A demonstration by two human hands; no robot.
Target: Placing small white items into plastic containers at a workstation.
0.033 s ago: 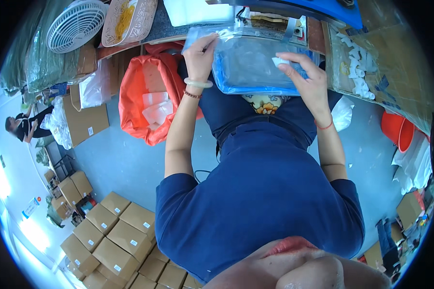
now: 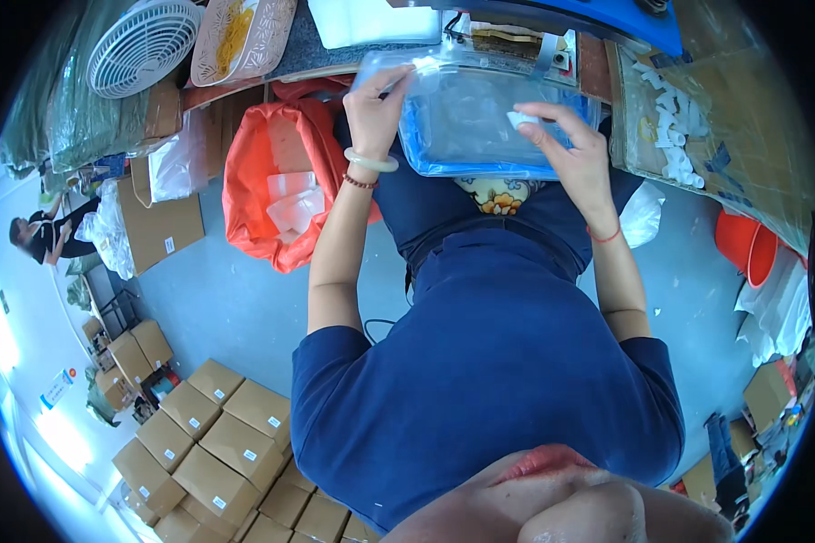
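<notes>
My left hand is closed in a pinch on a clear plastic piece, perhaps a bag, by the table's edge. Between the thumb and fingers of my right hand is a small white piece, too small to name exactly. Both hands are over a blue-rimmed tray on my lap, which is filled with clear plastic. At the table behind the tray sits a small machine with a metal bar, partly covered by a blue panel.
An orange-red bag with clear pieces stands left of my legs. A white basket and a pink basket are on the table. White scraps lie at right, above a red bucket. Cartons are stacked at lower left.
My right hand has shifted slightly left with the small white piece. The clear plastic at my left hand has moved slightly to the right.
</notes>
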